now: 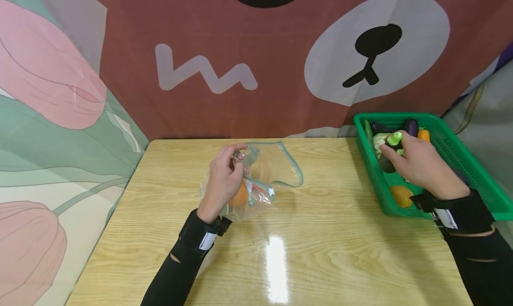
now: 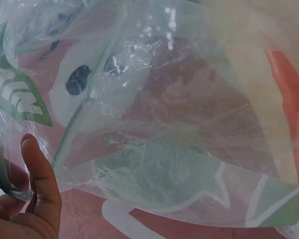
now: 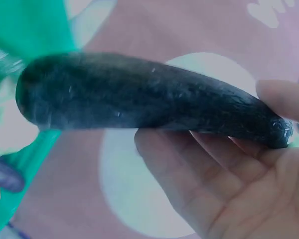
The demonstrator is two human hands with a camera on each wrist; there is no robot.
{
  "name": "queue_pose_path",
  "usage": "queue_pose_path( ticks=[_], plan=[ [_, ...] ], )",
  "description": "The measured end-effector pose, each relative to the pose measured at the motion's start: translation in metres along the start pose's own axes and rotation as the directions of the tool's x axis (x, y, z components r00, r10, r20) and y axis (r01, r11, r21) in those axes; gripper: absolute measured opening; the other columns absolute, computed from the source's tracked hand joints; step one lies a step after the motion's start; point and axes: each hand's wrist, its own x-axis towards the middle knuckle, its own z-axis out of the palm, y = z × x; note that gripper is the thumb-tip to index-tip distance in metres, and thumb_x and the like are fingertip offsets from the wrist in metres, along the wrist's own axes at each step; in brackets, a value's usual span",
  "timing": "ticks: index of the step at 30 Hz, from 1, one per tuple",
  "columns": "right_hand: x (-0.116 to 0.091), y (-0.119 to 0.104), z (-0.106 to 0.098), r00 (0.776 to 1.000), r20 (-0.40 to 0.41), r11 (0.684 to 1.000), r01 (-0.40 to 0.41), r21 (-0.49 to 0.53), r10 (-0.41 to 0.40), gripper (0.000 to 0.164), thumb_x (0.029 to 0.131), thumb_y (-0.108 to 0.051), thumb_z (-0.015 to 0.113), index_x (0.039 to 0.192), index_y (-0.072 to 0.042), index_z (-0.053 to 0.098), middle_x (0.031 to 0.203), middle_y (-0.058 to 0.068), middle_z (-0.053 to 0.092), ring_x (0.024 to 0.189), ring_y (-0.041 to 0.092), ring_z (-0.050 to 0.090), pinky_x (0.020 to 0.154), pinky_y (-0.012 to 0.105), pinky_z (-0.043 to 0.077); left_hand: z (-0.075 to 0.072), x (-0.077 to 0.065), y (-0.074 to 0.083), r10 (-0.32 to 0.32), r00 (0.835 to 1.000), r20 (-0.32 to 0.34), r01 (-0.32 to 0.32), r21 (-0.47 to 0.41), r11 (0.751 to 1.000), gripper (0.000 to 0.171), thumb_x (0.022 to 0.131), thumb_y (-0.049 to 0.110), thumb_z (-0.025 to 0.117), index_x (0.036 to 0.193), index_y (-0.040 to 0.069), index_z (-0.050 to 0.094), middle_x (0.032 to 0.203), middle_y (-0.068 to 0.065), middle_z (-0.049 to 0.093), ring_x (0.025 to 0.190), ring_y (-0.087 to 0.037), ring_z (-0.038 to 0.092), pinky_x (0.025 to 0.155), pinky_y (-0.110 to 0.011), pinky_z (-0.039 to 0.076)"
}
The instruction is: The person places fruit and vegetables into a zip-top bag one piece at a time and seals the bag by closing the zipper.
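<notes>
My left hand (image 1: 225, 174) pinches the rim of a clear zip bag (image 1: 286, 165) over the middle of the table. Something round and orange (image 1: 239, 195) shows through the plastic low in the bag. In the left wrist view, the thumb and fingers (image 2: 42, 184) hold the bag's edge, and green print marks its film (image 2: 22, 97). Above the green basket, my right hand (image 1: 417, 161) grips a dark eggplant (image 3: 139, 94) by its narrow end, its green cap (image 1: 394, 139) showing by the thumb. The eggplant's thick end points away from the palm in the right wrist view.
The green basket (image 1: 374, 192) stands at the table's right edge. In it lie a pale cauliflower-like head (image 1: 378, 141), purple eggplants (image 1: 410, 127), an orange vegetable (image 1: 424, 135) and a brownish-yellow potato-like one (image 1: 401, 196). A printed cloth (image 1: 200, 110) hangs behind the wooden table (image 1: 320, 252).
</notes>
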Motion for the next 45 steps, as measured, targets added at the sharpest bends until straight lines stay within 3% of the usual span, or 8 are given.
queue_pose_path(
  ticks=[7, 12, 16, 22, 25, 28, 39, 45],
  plan=[
    [0.003, -0.032, 0.005, 0.985, -0.168, 0.987, 0.064, 0.145, -0.039, 0.035, 0.101, -0.03, 0.045, 0.113, -0.001, 0.059, 0.084, 0.014, 0.056, 0.068, 0.019, 0.052, 0.055, 0.03, 0.035, -0.001, 0.0, 0.001, 0.0, 1.0, -0.006, 0.0, 0.01, 1.0, 0.029, 0.089, -0.007, 0.043, 0.112, -0.003, 0.061, 0.085, -0.008, 0.052, 0.06, -0.009, 0.057, 0.047, -0.024, 0.04],
    [0.003, -0.054, 0.017, 0.919, -0.385, 0.926, 0.214, 0.31, -0.084, 0.026, 0.098, -0.019, 0.052, 0.107, 0.001, 0.066, 0.081, 0.006, 0.054, 0.062, 0.004, 0.043, 0.055, 0.021, 0.031, 0.0, 0.001, 0.001, 0.009, 1.0, -0.008, -0.009, 0.011, 1.0, 0.028, 0.09, -0.006, 0.044, 0.112, -0.003, 0.061, 0.084, -0.008, 0.053, 0.058, -0.008, 0.056, 0.046, -0.024, 0.04],
    [0.005, -0.077, 0.021, 0.902, -0.421, 0.786, 0.327, 0.525, -0.094, 0.021, 0.097, -0.008, 0.05, 0.106, 0.003, 0.066, 0.078, 0.002, 0.054, 0.061, 0.008, 0.048, 0.058, 0.018, 0.039, -0.001, 0.001, 0.001, 0.002, 1.0, -0.011, -0.002, 0.007, 1.0, 0.027, 0.091, -0.005, 0.044, 0.112, -0.003, 0.061, 0.084, -0.008, 0.053, 0.058, -0.008, 0.056, 0.046, -0.024, 0.038],
    [0.007, -0.101, 0.029, 0.922, -0.343, 0.455, 0.386, 0.802, -0.177, 0.017, 0.092, 0.004, 0.053, 0.107, 0.012, 0.058, 0.087, 0.011, 0.059, 0.065, 0.016, 0.062, 0.064, 0.021, 0.051, 0.002, 0.0, 0.002, -0.004, 1.0, -0.014, 0.004, -0.019, 1.0, 0.027, 0.091, -0.004, 0.045, 0.113, -0.004, 0.061, 0.088, -0.015, 0.055, 0.059, -0.01, 0.057, 0.047, -0.024, 0.04],
    [0.006, -0.108, 0.039, 0.915, -0.338, 0.37, 0.4, 0.839, -0.222, 0.023, 0.089, 0.005, 0.058, 0.108, 0.016, 0.052, 0.088, 0.015, 0.056, 0.067, 0.019, 0.064, 0.065, 0.024, 0.053, 0.004, 0.0, 0.001, -0.003, 1.0, -0.01, 0.003, -0.018, 1.0, 0.027, 0.091, -0.004, 0.045, 0.112, -0.003, 0.061, 0.089, -0.016, 0.055, 0.06, -0.01, 0.057, 0.048, -0.024, 0.04],
    [0.006, -0.117, 0.055, 0.915, -0.318, 0.411, 0.397, 0.82, -0.249, 0.025, 0.087, 0.007, 0.061, 0.109, 0.013, 0.051, 0.088, 0.013, 0.055, 0.068, 0.019, 0.064, 0.065, 0.025, 0.053, 0.005, -0.001, 0.001, 0.002, 1.0, -0.006, -0.002, -0.01, 1.0, 0.027, 0.091, -0.005, 0.045, 0.112, -0.003, 0.061, 0.088, -0.015, 0.055, 0.06, -0.009, 0.056, 0.048, -0.024, 0.039],
    [0.022, -0.145, 0.109, 0.936, -0.216, 0.71, 0.353, 0.61, -0.279, 0.024, 0.086, -0.008, 0.069, 0.11, -0.005, 0.064, 0.092, 0.003, 0.062, 0.076, 0.014, 0.063, 0.066, 0.025, 0.051, 0.006, 0.0, 0.003, 0.022, 1.0, 0.003, -0.022, -0.007, 1.0, 0.029, 0.09, -0.006, 0.044, 0.113, -0.002, 0.061, 0.085, -0.008, 0.053, 0.059, -0.007, 0.056, 0.047, -0.024, 0.041],
    [0.032, -0.157, 0.119, 0.902, -0.083, 0.768, 0.406, 0.496, -0.424, 0.024, 0.087, -0.015, 0.069, 0.11, -0.01, 0.07, 0.098, -0.002, 0.062, 0.079, 0.008, 0.061, 0.067, 0.025, 0.052, 0.009, -0.001, 0.007, 0.059, 0.998, 0.022, -0.058, -0.004, 0.998, 0.028, 0.09, -0.005, 0.045, 0.112, -0.001, 0.062, 0.083, -0.004, 0.052, 0.057, -0.006, 0.054, 0.047, -0.024, 0.04]
  ],
)
